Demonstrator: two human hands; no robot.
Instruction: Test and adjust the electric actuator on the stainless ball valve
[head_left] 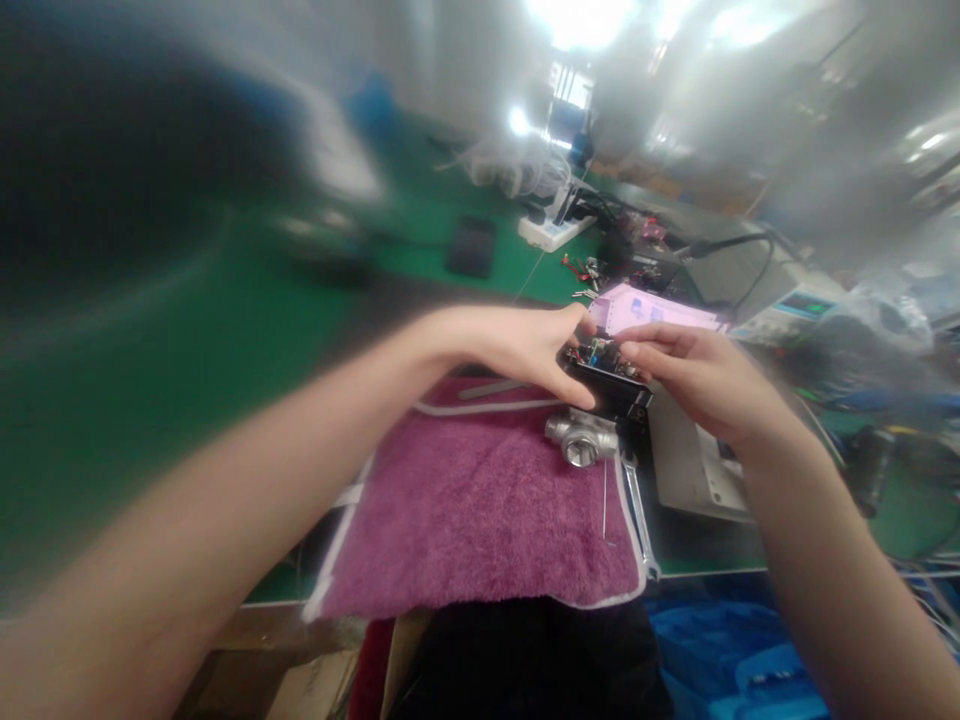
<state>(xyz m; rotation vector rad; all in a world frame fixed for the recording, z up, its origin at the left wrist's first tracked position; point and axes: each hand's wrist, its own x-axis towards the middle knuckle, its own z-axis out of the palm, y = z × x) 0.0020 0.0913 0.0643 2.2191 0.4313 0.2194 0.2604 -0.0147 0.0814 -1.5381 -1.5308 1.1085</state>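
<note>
Black box [611, 390]: our left hand [536, 345] grasps its left end; whether our right hand [697, 375] pinches any small parts [596, 353], we cannot tell. A slack grip could spill them.

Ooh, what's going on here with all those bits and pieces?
A person's left hand grips a black box with small electronic parts showing at its top. The right hand's fingertips are at those parts; whether they pinch anything is hard to see. A silver fitting is just below the box, over a purple towel. A wrench lies along the towel's right edge.
</note>
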